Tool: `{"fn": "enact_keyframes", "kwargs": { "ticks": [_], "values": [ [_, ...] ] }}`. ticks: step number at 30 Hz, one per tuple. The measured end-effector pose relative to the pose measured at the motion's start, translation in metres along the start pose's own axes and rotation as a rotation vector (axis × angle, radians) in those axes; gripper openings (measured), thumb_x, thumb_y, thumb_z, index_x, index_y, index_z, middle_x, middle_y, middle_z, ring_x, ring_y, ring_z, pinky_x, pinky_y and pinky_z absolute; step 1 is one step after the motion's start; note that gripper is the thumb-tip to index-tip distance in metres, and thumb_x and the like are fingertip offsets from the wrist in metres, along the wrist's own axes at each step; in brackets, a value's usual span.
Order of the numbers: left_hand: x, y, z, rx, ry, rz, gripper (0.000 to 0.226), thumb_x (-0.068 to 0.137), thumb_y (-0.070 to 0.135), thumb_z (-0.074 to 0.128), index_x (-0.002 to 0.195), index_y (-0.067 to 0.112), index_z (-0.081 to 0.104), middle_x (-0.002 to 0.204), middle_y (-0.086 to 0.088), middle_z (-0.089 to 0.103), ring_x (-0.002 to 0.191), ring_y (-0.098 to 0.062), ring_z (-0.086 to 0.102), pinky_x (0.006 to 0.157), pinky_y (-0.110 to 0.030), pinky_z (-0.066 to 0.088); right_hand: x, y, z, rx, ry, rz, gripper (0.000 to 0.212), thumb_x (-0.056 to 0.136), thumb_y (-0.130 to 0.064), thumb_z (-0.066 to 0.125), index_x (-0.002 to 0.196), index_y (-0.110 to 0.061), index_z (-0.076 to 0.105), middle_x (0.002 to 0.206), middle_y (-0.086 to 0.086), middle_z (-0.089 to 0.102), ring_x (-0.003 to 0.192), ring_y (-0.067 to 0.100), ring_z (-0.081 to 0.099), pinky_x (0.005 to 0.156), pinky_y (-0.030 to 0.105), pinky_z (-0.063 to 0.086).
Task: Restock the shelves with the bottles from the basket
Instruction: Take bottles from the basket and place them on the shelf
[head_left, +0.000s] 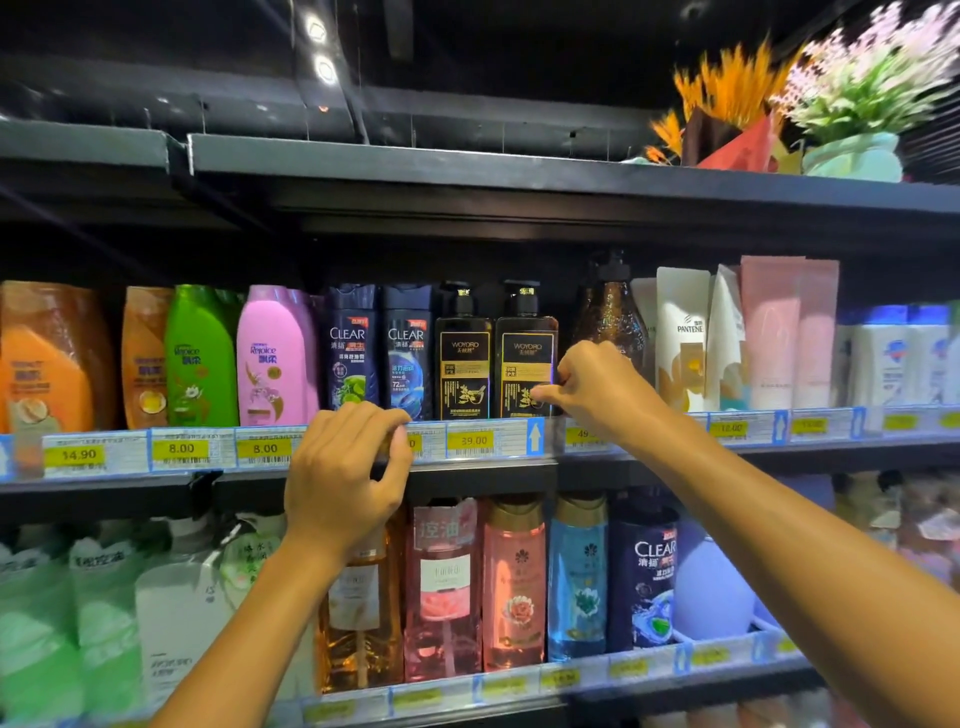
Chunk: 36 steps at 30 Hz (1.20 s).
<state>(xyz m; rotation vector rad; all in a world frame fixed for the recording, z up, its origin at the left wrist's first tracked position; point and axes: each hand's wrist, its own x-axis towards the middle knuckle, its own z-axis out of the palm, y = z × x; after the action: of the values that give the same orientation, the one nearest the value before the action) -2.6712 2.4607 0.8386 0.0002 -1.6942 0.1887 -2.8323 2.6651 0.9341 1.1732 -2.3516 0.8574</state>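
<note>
Two black WOYORO pump bottles stand side by side on the middle shelf; the right one sits at the shelf's front edge. My right hand is against that bottle's lower right side, with the thumb across the label and the curled fingers at its edge. My left hand hovers lower, in front of the price rail, its fingers loosely curled and nothing in them. The basket is out of view.
Left of the black bottles stand two dark blue CLEAR bottles, then pink, green and orange bottles. A brown pump bottle and Pantene tubes stand to the right. The lower shelf holds more bottles. Artificial flowers sit on the top shelf.
</note>
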Motion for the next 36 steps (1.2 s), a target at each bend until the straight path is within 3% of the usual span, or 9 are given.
{"fn": "enact_keyframes", "kwargs": {
  "ticks": [4, 23, 28, 32, 36],
  "values": [
    [0.0, 0.0, -0.001, 0.0, -0.004, -0.002, 0.018, 0.095, 0.017, 0.057, 0.093, 0.009, 0.073, 0.081, -0.001, 0.068, 0.073, -0.019, 0.06, 0.067, -0.034, 0.045, 0.002, -0.002, -0.003, -0.01, -0.032, 0.019, 0.037, 0.095, -0.028, 0.066, 0.065, -0.02, 0.047, 0.065, -0.01, 0.048, 0.058, 0.001, 0.045, 0.05, 0.017, 0.03],
    [0.001, 0.004, -0.001, 0.015, -0.033, -0.053, 0.018, 0.095, 0.018, 0.056, 0.095, 0.01, 0.072, 0.082, -0.001, 0.067, 0.075, -0.02, 0.06, 0.068, -0.038, 0.046, 0.01, 0.001, 0.003, -0.028, -0.03, 0.019, 0.035, 0.094, -0.029, 0.068, 0.069, -0.019, 0.046, 0.072, -0.002, 0.052, 0.062, 0.008, 0.047, 0.051, 0.022, 0.032],
    [0.001, 0.005, -0.003, 0.018, -0.067, -0.074, 0.022, 0.097, 0.021, 0.053, 0.096, 0.01, 0.071, 0.084, 0.001, 0.066, 0.075, -0.018, 0.057, 0.07, -0.028, 0.04, 0.006, 0.001, -0.003, -0.033, -0.071, -0.018, 0.021, 0.094, -0.03, 0.068, 0.088, -0.012, 0.057, 0.085, 0.003, 0.063, 0.068, 0.011, 0.054, 0.053, 0.021, 0.035],
    [0.005, 0.006, -0.008, -0.01, -0.15, -0.097, 0.021, 0.097, 0.023, 0.053, 0.099, 0.012, 0.071, 0.088, 0.003, 0.067, 0.078, -0.016, 0.059, 0.072, -0.026, 0.041, -0.005, 0.005, -0.015, -0.059, -0.045, -0.085, 0.028, 0.092, -0.033, 0.07, 0.101, -0.007, 0.069, 0.069, -0.008, 0.055, 0.061, 0.003, 0.049, 0.051, 0.017, 0.034],
    [0.01, 0.009, -0.017, -0.113, -0.178, -0.144, 0.016, 0.095, 0.016, 0.06, 0.107, 0.012, 0.07, 0.1, 0.003, 0.069, 0.094, -0.012, 0.061, 0.081, -0.031, 0.05, -0.012, 0.006, -0.025, -0.092, 0.046, -0.152, 0.04, 0.088, -0.039, 0.074, 0.111, -0.007, 0.073, 0.096, 0.008, 0.077, 0.081, 0.02, 0.068, 0.073, 0.03, 0.056]
  ]
}}
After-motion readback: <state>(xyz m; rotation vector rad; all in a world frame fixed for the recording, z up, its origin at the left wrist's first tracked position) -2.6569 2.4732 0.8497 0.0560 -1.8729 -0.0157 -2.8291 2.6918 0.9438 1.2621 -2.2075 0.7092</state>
